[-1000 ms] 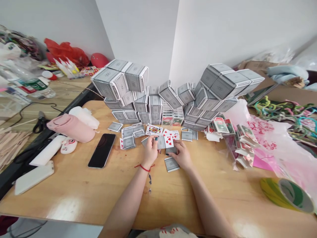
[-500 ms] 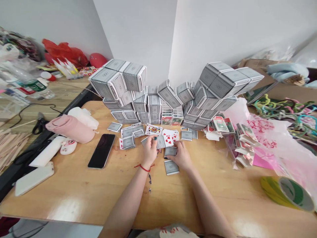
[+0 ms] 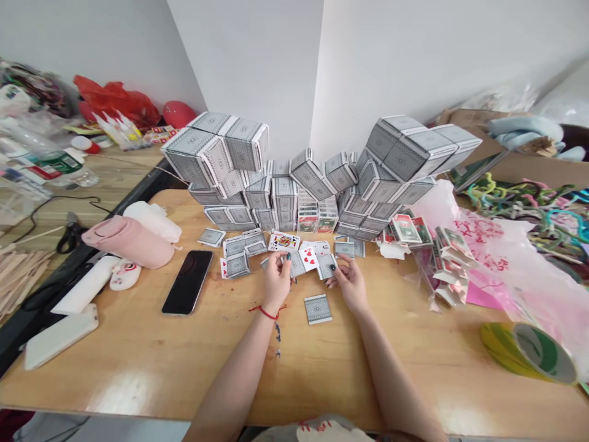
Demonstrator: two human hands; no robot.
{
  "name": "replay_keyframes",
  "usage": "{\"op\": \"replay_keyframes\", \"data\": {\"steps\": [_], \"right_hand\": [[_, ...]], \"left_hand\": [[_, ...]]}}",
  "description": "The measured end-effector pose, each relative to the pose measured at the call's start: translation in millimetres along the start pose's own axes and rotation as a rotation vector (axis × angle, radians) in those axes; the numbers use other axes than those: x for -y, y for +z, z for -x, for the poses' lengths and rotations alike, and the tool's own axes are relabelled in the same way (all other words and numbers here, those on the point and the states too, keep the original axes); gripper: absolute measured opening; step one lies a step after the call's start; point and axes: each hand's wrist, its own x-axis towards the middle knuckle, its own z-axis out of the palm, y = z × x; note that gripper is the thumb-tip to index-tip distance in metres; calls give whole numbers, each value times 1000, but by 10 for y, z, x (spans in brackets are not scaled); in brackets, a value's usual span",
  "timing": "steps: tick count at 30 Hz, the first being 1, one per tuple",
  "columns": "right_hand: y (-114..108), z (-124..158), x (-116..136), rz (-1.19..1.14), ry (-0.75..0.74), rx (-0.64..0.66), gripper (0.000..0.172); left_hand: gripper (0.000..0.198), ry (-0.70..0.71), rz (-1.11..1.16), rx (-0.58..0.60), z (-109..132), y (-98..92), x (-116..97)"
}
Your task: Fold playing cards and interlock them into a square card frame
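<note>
My left hand [image 3: 276,279] is closed on a small fan of playing cards [image 3: 299,261], some face down in grey, one showing red hearts. My right hand [image 3: 350,283] pinches a single grey-backed card [image 3: 326,266] at the fan's right end. A small face-down pile of cards [image 3: 318,308] lies on the wooden table [image 3: 138,356] just below and between my hands. Beyond my hands, loose cards [image 3: 239,248] are scattered, among them a face-up court card [image 3: 284,241].
A wall of grey-patterned card boxes [image 3: 317,172] stands at the table's back. A black phone [image 3: 188,281], a pink pouch [image 3: 129,240] and white items lie left. On the right are pink plastic bags [image 3: 506,258], card packs [image 3: 448,258] and a tape roll [image 3: 529,350].
My right hand has lifted off the face-down pile and moved up and right to the fan, now pinching one card. My left hand has stayed in place with the fan.
</note>
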Motion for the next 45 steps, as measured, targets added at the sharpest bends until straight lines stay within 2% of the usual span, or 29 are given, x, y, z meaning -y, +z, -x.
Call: {"op": "replay_keyframes", "data": {"steps": [2,7,19,24,36,45], "right_hand": [[-14,2,25,-66,5,-9,53],[-20,6,28,-119,14,-32,55],[-8,7,22,-87,1,-15,62],[1,16,35,-52,9,-10,62],[-18,10,26,-101,15,1,55],[-13,11,29,-71,13,13,49]], "left_hand": [[20,2,3,23,3,1,-8],[20,9,17,27,4,3,-4],[19,15,18,20,-2,0,3],[20,10,-1,-42,5,10,-3],[22,4,-27,-34,-8,9,7],[22,26,-73,98,4,10,10]]}}
